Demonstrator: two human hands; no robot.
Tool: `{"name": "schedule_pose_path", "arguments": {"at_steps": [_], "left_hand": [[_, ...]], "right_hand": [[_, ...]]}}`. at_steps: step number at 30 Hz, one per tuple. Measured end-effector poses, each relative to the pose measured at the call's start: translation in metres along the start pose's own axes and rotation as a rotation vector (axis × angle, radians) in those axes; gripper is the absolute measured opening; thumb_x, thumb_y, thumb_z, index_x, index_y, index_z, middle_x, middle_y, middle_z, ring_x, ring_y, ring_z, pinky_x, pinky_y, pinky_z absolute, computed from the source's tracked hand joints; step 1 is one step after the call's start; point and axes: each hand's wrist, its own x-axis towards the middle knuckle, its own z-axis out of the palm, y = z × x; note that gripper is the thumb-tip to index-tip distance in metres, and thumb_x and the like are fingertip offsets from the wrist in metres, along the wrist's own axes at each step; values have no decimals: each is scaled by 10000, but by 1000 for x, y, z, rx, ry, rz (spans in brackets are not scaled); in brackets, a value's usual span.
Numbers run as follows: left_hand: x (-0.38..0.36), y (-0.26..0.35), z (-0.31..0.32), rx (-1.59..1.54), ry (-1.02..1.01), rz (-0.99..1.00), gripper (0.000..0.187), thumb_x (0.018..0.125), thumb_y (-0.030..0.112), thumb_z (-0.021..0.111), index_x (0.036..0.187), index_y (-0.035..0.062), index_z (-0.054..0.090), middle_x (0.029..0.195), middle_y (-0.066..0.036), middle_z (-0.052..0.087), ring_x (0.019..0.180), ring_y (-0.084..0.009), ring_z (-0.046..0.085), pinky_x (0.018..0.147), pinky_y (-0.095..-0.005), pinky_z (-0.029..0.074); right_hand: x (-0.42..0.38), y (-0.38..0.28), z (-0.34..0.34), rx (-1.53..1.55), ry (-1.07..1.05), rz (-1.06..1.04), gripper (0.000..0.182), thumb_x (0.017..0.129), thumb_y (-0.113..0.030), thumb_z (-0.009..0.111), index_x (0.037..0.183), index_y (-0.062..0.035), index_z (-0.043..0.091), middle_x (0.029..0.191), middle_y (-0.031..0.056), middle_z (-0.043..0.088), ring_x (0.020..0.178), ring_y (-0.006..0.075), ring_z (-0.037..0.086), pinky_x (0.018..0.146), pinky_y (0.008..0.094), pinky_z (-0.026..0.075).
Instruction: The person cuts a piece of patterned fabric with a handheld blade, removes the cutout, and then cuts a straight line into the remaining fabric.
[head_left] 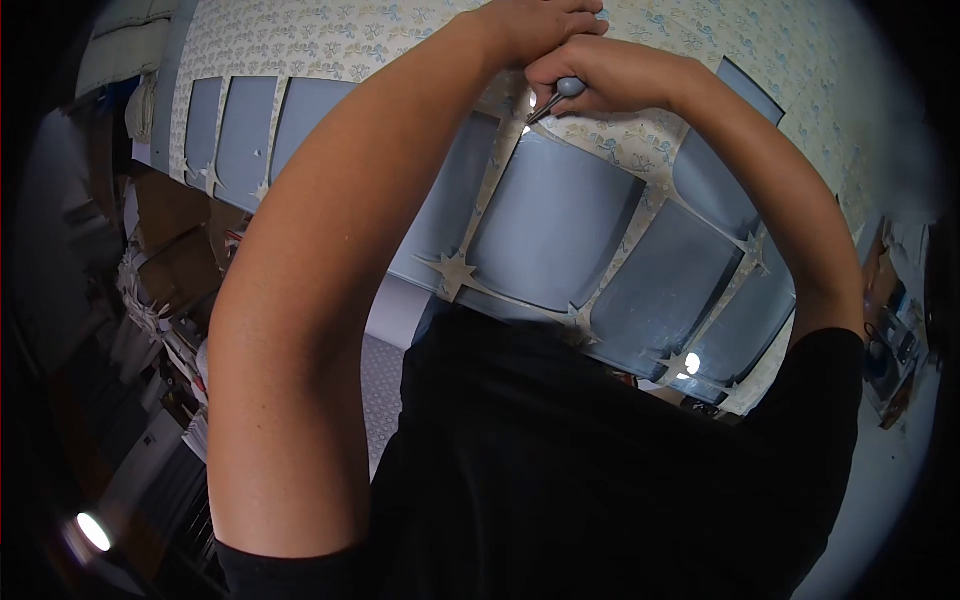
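Two bare arms reach up from the short sleeves of a black shirt (pixel 600 470) and meet at the top of a head-worn camera's view, over a pale sheet (pixel 650 25) printed with small blue and tan flowers.

The right hand (pixel 625 80) is closed around a small tool (pixel 571 87) with a rounded grey-blue handle end and thin metal parts. The tool slants down to the left, its narrow end at the upper edge of a blue-grey panel (pixel 555 220), where the panel meets the patterned sheet. The left hand (pixel 540 25) lies just above and beside the right, partly cut off by the top of the view, its fingers pointing right; whether it holds anything cannot be told.

Below the hands, the sheet narrows into strips between several curved blue-grey panels, and pointed star shapes (pixel 455 273) show where strips join. A bright spot of reflected light sits on the glossy surface at lower right.

Cardboard (pixel 180 235) and bundled paper-like material (pixel 140 300) are piled at left, partly in shadow. A round light (pixel 93 532) glows at lower left. Small dark items (pixel 895 335) lie at the far right, too blurred to name.
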Motion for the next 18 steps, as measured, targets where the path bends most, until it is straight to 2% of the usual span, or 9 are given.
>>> {"name": "schedule_pose_path", "arguments": {"at_steps": [1,3,5,7,12,14,15,17,18], "left_hand": [[0,0,-3,4,4,1,700,677,295,950,1242,95,587,1379,-120,570,1276,-332,557,965,-473,520],[-1,-1,-9,10,11,2,698,678,294,949,1239,95,587,1377,-120,572,1274,-331,559,963,-473,520],[-3,-3,-13,17,14,7,695,678,294,949,1237,94,587,1374,-120,574,1272,-331,561,962,-472,520],[-4,-4,-19,30,17,21,692,679,294,949,1234,94,587,1371,-120,576,1270,-331,562,961,-472,521],[5,-4,-40,56,41,99,685,682,294,948,1228,93,588,1364,-121,582,1265,-330,566,957,-471,521],[13,-5,-45,62,47,144,682,682,294,948,1226,93,588,1362,-121,584,1262,-330,568,956,-471,521],[17,-6,-46,63,45,172,680,683,294,947,1225,92,589,1360,-121,585,1261,-330,569,955,-471,521],[26,-6,-47,66,43,239,678,684,294,947,1222,92,589,1358,-121,587,1259,-329,570,954,-470,521],[30,-7,-48,66,45,276,676,684,294,947,1221,92,589,1356,-121,588,1258,-329,571,953,-470,521]], "right_hand": [[-6,-1,5,-5,7,3,158,919,-139,785,1005,-86,665,925,42,722,861,225,681,780,391,527],[-20,-7,18,84,185,92,171,925,-145,778,1044,-84,672,946,56,726,885,246,682,808,404,528],[-28,1,33,149,206,67,169,932,-129,765,1078,-84,693,969,68,727,913,262,682,837,414,531],[-39,-7,52,148,436,37,162,928,-99,756,1083,-71,717,979,79,726,924,271,685,855,401,536],[-45,-10,95,116,598,60,187,884,-47,777,1068,-53,744,973,88,723,907,280,692,816,363,554],[-47,-21,107,171,730,87,188,883,-30,777,1067,-60,746,975,76,732,907,253,700,806,343,556],[-48,-32,110,167,741,116,188,883,-30,777,1067,-60,746,975,76,732,907,253,700,806,343,556],[-45,-56,112,309,828,359,163,910,-36,764,1069,-55,736,988,77,743,912,204,708,821,311,544],[-40,-64,114,299,842,395,163,910,-36,764,1069,-55,736,988,77,743,912,204,708,821,311,544]]}}
